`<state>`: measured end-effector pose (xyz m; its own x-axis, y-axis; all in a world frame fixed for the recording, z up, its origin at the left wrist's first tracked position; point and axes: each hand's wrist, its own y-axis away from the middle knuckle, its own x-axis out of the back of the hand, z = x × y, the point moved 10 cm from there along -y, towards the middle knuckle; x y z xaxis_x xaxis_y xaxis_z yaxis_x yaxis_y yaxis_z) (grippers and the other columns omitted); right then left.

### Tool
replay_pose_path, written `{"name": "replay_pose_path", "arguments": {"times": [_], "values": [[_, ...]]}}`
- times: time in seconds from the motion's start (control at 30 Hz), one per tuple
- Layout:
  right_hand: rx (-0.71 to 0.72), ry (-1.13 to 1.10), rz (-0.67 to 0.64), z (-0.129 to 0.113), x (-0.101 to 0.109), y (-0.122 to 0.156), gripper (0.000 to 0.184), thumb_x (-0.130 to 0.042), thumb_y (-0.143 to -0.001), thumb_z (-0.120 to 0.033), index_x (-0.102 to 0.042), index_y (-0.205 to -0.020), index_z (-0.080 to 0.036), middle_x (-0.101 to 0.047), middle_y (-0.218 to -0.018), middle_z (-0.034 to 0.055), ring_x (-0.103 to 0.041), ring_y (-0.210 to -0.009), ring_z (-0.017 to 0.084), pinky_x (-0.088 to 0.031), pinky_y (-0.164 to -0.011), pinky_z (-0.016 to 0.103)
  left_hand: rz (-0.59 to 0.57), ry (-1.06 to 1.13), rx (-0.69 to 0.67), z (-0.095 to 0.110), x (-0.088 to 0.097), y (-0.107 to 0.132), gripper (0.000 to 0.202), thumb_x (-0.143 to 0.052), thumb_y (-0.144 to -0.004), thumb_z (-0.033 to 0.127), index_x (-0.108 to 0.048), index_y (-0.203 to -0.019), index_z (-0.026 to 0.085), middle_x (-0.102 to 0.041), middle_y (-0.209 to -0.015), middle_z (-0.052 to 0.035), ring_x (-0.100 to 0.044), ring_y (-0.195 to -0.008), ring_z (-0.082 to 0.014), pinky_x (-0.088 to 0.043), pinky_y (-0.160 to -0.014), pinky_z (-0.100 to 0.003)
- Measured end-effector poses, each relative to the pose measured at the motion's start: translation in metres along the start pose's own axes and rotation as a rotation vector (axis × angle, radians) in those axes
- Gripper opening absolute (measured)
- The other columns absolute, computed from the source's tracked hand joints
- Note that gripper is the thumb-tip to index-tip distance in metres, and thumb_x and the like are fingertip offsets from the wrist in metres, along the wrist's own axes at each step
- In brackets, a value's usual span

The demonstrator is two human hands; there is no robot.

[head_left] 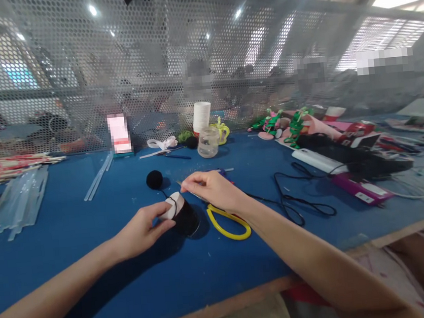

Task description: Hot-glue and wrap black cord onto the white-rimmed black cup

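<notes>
Left hand on the black cup, right hand curled beside it

My left hand (143, 229) is partly closed, thumb and fingers gripping the white end of a black cup (186, 219), which tilts on the blue bench (135, 294) in front of me. A black cord (174, 205) crosses that white end, and a black ball (154, 180) lies just beyond it. My right hand (217, 190) is just to the right of the cup, fingers curled and tips close together; I cannot tell whether they have hold of anything. Below that wrist lies a yellow loop (230, 237).

Farther back stand a clear jar (208, 144) and, behind it, a stack of white cups (202, 115). To my left, 1 pile of translucent strips (22, 198) spreads across the bench; to my right, a black cable (282, 197) winds near a white power strip (318, 161) and a purple box (363, 189).
</notes>
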<state>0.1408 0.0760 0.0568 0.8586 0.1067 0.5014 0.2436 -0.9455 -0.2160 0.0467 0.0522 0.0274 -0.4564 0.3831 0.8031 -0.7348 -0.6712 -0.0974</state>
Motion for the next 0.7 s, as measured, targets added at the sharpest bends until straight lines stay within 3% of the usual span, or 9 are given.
{"name": "replay_pose_path", "arguments": {"times": [0.13,0.23,0.33,0.43,0.53,0.7], "values": [[0.148,0.145,-0.070,-0.020,-0.017,-0.010,0.037,-0.040,-0.078,-0.041,-0.061,-0.066,-0.014,-0.059,-0.079,0.0066,-0.053,-0.075,0.015,-0.038,-0.065,0.025,-0.001,-0.049,-0.093,0.014,0.000,0.002,0.010,-0.038,-0.080,0.019,-0.045,-0.075,0.014,-0.050,-0.072,-0.0011,-0.046,-0.066,-0.0130,-0.037,-0.063,-0.024],[0.080,0.211,-0.244,-0.017,-0.040,-0.015,0.045,-0.042,-0.075,-0.047,-0.055,-0.046,-0.015,-0.057,-0.059,0.0041,-0.053,-0.064,0.015,-0.036,-0.056,0.025,-0.001,-0.085,-0.173,0.025,0.000,0.005,0.008,-0.039,-0.080,0.016,-0.046,-0.079,0.014,-0.054,-0.077,-0.0031,-0.048,-0.072,-0.0145,-0.037,-0.067,-0.025],[0.016,0.131,-0.353,-0.011,-0.052,-0.013,0.038,-0.049,-0.072,-0.041,-0.053,-0.044,-0.016,-0.058,-0.057,0.0020,-0.054,-0.065,0.015,-0.037,-0.058,0.026,-0.002,-0.091,-0.171,0.026,0.002,0.006,0.010,-0.039,-0.079,0.016,-0.048,-0.084,0.014,-0.055,-0.083,-0.0050,-0.048,-0.077,-0.0162,-0.037,-0.069,-0.026],[0.010,-0.113,-0.269,-0.008,-0.043,-0.012,0.019,-0.054,-0.070,-0.027,-0.057,-0.055,-0.016,-0.062,-0.077,0.0027,-0.054,-0.084,0.016,-0.038,-0.072,0.026,-0.020,-0.026,-0.069,0.016,0.003,0.004,0.012,-0.039,-0.080,0.020,-0.049,-0.083,0.012,-0.054,-0.080,-0.0048,-0.048,-0.074,-0.0159,-0.037,-0.067,-0.026],[-0.009,-0.361,-0.148,-0.002,-0.027,-0.007,0.013,-0.055,-0.071,-0.026,-0.060,-0.065,-0.015,-0.060,-0.093,0.0057,-0.050,-0.098,0.016,-0.035,-0.083,0.028,-0.015,0.083,0.034,0.003,0.004,0.003,0.016,-0.040,-0.080,0.025,-0.049,-0.079,0.012,-0.051,-0.073,-0.0018,-0.046,-0.067,-0.0141,-0.038,-0.064,-0.025],[-0.054,-0.467,-0.012,0.012,-0.012,0.004,0.012,-0.059,-0.068,-0.027,-0.059,-0.068,-0.015,-0.058,-0.099,0.0068,-0.052,-0.094,0.015,-0.035,-0.086,0.030,-0.011,0.250,0.083,-0.008,0.002,0.001,0.018,-0.042,-0.079,0.029,-0.049,-0.080,0.013,-0.049,-0.072,0.0008,-0.045,-0.067,-0.0126,-0.037,-0.063,-0.023]]}}
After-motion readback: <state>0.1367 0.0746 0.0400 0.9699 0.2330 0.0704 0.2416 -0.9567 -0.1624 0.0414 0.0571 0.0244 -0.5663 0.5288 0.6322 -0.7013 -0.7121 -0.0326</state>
